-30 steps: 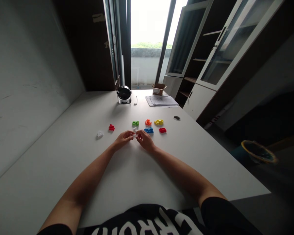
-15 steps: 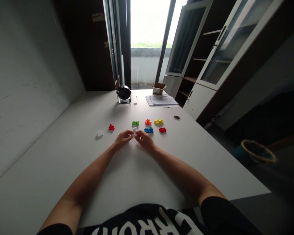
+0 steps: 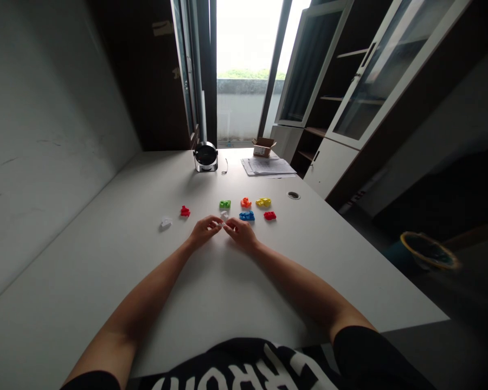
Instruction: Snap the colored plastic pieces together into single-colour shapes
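Observation:
In the middle of the white table, my left hand (image 3: 204,230) and my right hand (image 3: 241,232) meet, fingertips almost touching. Both are closed in a pinch on a small white plastic piece (image 3: 221,223), mostly hidden by the fingers. Just beyond the fingertips shows another white piece (image 3: 224,214); whether it is joined to the held one I cannot tell. A blue piece (image 3: 246,216) lies close by my right fingers, with a green piece (image 3: 225,204) behind. To the left of my left hand are a red piece (image 3: 185,211) and a white piece (image 3: 166,222).
Farther right lie an orange piece (image 3: 246,202), a yellow piece (image 3: 263,202) and a second red piece (image 3: 270,215). A round black device on a stand (image 3: 205,157), papers (image 3: 268,166) and an open cardboard box (image 3: 263,147) occupy the far end. A cable hole (image 3: 293,195) pierces the tabletop.
My fingers have shifted slightly around the white piece, which now looks flatter between them. Both arms and the coloured pieces stay where they were.

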Available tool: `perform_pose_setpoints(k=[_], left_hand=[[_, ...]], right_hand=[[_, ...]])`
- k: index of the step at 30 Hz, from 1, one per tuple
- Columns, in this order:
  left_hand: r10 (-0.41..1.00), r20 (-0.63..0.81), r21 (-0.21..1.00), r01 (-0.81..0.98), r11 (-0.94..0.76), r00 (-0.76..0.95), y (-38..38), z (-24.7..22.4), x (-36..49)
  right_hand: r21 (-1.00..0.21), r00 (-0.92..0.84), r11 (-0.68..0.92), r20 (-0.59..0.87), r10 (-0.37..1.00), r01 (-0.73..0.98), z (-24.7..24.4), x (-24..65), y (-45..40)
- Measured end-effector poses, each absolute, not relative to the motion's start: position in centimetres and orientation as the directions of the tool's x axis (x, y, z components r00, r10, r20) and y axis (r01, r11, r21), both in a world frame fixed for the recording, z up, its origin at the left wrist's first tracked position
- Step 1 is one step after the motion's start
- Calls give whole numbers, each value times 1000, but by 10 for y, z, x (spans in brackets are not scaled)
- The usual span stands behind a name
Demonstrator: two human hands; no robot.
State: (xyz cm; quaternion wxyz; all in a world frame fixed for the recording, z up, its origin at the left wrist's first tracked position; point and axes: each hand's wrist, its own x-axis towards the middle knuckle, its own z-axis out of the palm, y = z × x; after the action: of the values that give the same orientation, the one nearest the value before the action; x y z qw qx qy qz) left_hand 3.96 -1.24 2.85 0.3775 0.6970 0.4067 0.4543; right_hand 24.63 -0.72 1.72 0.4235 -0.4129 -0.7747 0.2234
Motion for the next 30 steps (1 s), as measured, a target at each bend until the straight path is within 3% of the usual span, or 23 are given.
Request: perform_pose_setpoints(k=[7, 30], left_hand=[[876, 387, 851, 254, -459, 287, -13, 28, 41], [915, 234, 968, 4, -249, 328, -5, 21, 39]], right_hand=[[-803, -330, 494, 392, 859, 333, 12, 247, -1], [-792, -288, 532, 457, 842, 300, 10, 247, 1]])
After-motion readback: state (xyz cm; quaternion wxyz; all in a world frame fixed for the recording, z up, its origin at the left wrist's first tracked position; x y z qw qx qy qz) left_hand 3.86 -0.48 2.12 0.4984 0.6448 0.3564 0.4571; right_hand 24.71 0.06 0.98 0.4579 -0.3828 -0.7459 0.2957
